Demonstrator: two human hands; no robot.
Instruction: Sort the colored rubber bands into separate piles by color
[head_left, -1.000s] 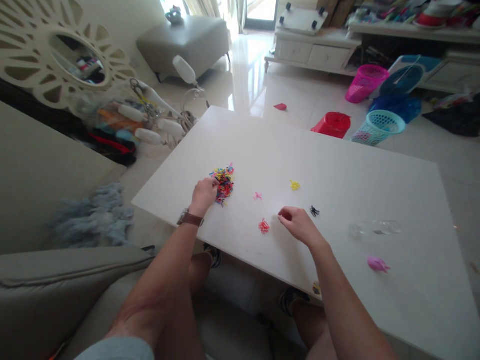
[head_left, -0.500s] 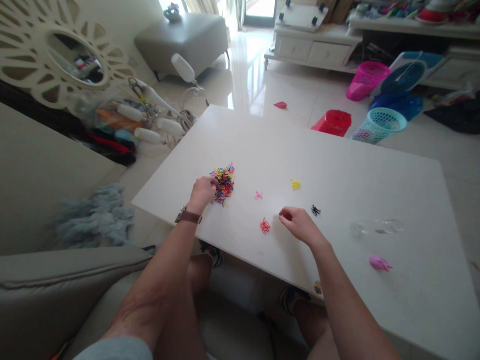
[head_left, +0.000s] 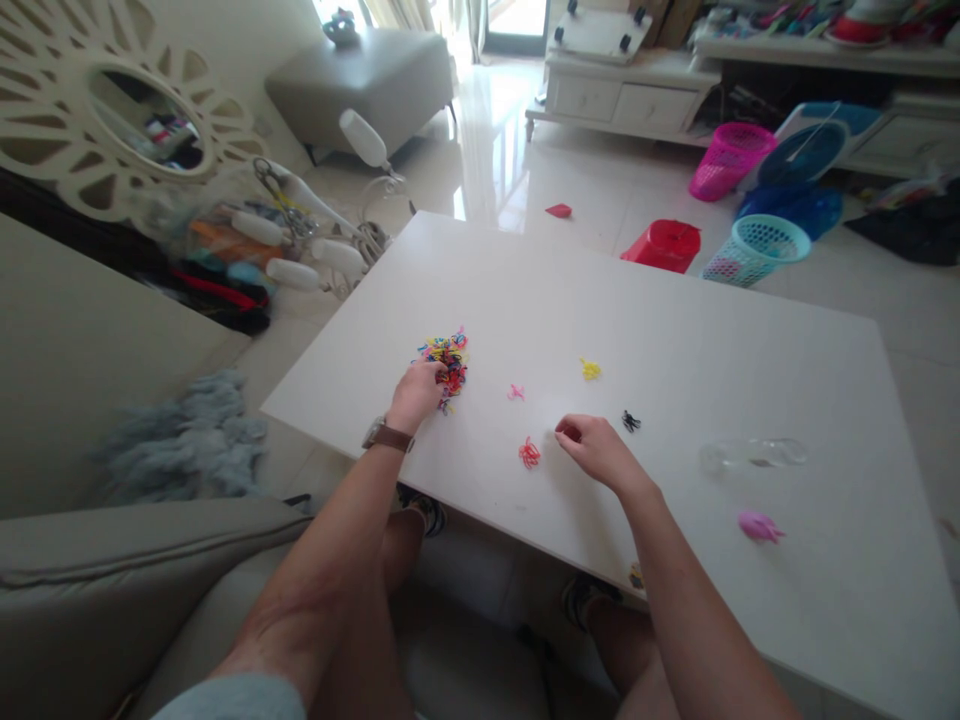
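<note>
One head-worn camera looks forward and steeply down over the near long side of the bench (head_left: pixel 480 275). It sits close above: the wearer's left arm (head_left: pixel 322 570) and right arm (head_left: pixel 705 600) run up from the bottom edge. The wide view slants the bench down to the right, cuts its near right corner, and reaches past it to the cabinet (head_left: pixel 619 105) across the floor (head_left: pixel 491 150).

I get daylight from the door (head_left: pixel 516 20) at the top, blown out white and streaking the floor (head_left: pixel 487 160) with glare. A soft shadow falls below the right hand (head_left: pixel 596 450) on the pale table (head_left: pixel 660 330). The sofa (head_left: pixel 127 560) looks dim, detail in the pile (head_left: pixel 454 378) smears, and my view stretches at its edges.
</note>
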